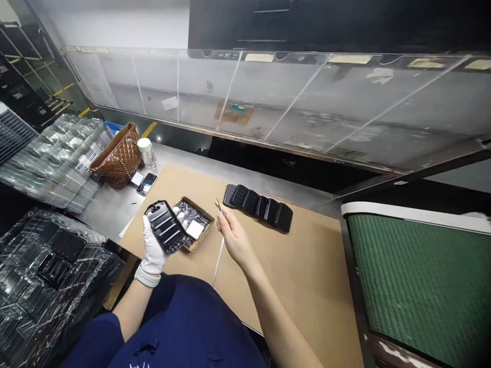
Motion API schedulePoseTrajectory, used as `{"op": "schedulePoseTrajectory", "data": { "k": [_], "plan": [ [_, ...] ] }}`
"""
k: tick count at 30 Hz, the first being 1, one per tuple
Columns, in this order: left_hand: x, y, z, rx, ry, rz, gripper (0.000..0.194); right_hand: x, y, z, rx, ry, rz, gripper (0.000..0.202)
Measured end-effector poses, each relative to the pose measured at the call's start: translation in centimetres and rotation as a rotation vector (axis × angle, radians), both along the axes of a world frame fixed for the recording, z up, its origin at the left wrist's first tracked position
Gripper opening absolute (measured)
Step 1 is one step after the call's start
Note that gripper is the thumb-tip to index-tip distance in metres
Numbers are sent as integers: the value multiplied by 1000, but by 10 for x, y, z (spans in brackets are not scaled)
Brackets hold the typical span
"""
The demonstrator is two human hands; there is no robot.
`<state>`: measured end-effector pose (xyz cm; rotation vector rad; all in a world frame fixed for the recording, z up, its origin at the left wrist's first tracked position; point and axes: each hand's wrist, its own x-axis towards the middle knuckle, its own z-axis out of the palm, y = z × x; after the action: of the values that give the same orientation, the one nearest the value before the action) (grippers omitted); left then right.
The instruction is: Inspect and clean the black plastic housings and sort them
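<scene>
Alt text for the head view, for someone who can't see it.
A gloved left hand holds a black slotted part near a box of small metal pieces, while the bare right hand holds a thin pointed tool. Farther right, more black parts lie in a row on a brown work surface.

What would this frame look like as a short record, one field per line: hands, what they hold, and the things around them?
Left hand: white-gloved hand, holding a black molded part
Right hand: bare hand, pinching a slim pointed tool
Between hands: shallow box of small pieces
Beyond right hand: row of overlapping black parts
Work surface: brown cardboard
Far left of table: brown bag, bottle, phone
Right side: green belt
</scene>
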<state>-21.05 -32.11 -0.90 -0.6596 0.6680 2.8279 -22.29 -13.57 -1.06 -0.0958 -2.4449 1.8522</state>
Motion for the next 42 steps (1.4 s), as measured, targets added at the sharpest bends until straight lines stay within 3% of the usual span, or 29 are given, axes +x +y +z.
{"op": "schedulePoseTrajectory", "data": {
  "k": [4,8,17,30,37,42],
  "plan": [
    [-6,16,21,88,42,-100,79,27,-9,25,-46,-4,97,46],
    [-7,30,34,64,105,-98,74,39,-16,36,-2,110,91,39],
    [14,55,44,7,160,-101,60,38,-34,59,278,394,59,35],
    [18,60,63,15,-14,-140,70,39,-33,57,368,445,47,36],
    [18,63,56,2,-15,-85,61,41,-34,53,390,420,59,34],
    [20,65,51,15,45,-113,64,44,-32,48,225,337,0,34]
  ]
}}
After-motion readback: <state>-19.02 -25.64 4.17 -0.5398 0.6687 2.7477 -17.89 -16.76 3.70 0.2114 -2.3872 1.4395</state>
